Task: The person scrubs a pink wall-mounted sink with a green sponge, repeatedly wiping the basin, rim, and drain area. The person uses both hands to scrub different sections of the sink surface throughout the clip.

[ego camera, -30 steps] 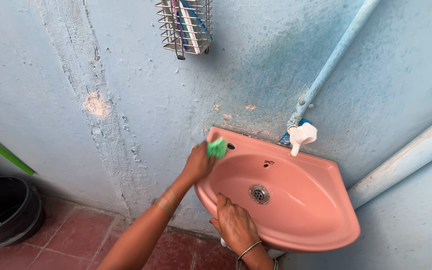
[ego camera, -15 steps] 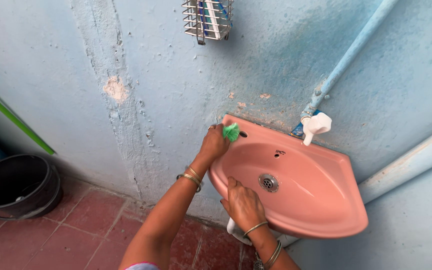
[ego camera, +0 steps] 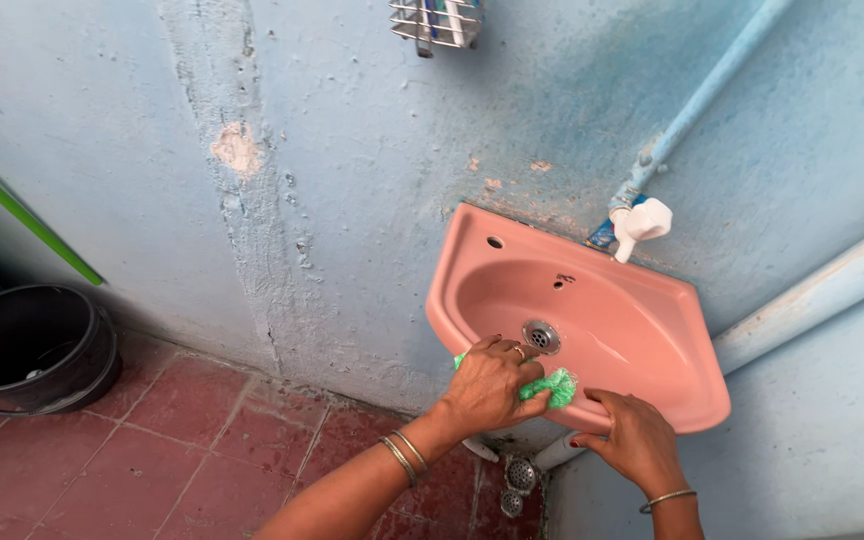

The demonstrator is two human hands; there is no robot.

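A pink corner sink [ego camera: 652, 320] hangs on a blue wall, with a metal drain [ego camera: 541, 336] in its bowl. My left hand [ego camera: 487, 385] presses a green scrub pad [ego camera: 550, 386] against the sink's front rim. My right hand [ego camera: 632, 440] grips the front rim just to the right of the pad, fingers curled over the edge. A white plastic tap [ego camera: 640, 226] sits above the sink's back right edge, fed by a light blue pipe [ego camera: 697, 100].
A black bucket [ego camera: 27, 348] stands on the red tiled floor [ego camera: 152, 450] at the left, beside a green strip [ego camera: 22, 215]. A wire basket [ego camera: 437, 22] hangs on the wall above. Another pale pipe [ego camera: 812, 300] runs along the right wall. A floor drain [ego camera: 519, 474] lies under the sink.
My left hand carried the green pad from the sink's back left corner down to the front rim. My right hand slid right along the front rim. The view shifted slightly.
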